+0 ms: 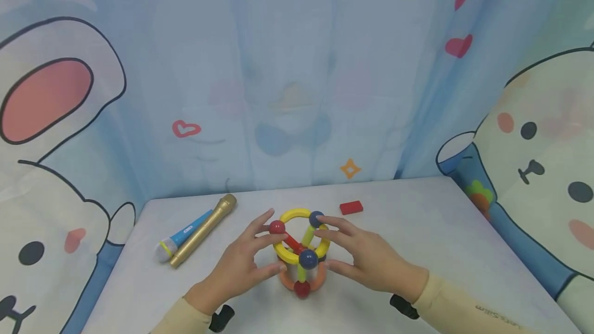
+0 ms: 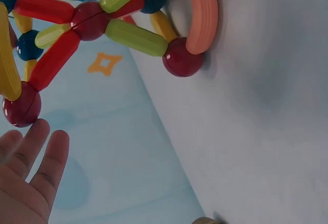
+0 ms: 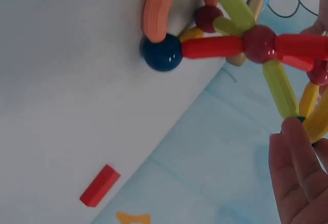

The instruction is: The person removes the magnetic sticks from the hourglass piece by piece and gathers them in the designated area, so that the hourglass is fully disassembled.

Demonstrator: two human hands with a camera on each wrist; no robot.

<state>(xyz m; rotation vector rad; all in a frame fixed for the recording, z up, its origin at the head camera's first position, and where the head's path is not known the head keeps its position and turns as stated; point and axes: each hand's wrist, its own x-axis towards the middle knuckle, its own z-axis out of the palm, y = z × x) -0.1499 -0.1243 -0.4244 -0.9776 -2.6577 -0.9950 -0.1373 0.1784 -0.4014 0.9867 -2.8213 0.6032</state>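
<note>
Touching toy (image 1: 293, 242), room twd tbl edge (image 1: 408, 181)

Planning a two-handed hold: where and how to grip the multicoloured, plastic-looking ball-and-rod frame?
Probably the curved yellow upper ring, closing on its outer edge from left and right. It stands raised clear of the white table; the curved coral lower arcs rest there, likely harder to grasp.
</note>
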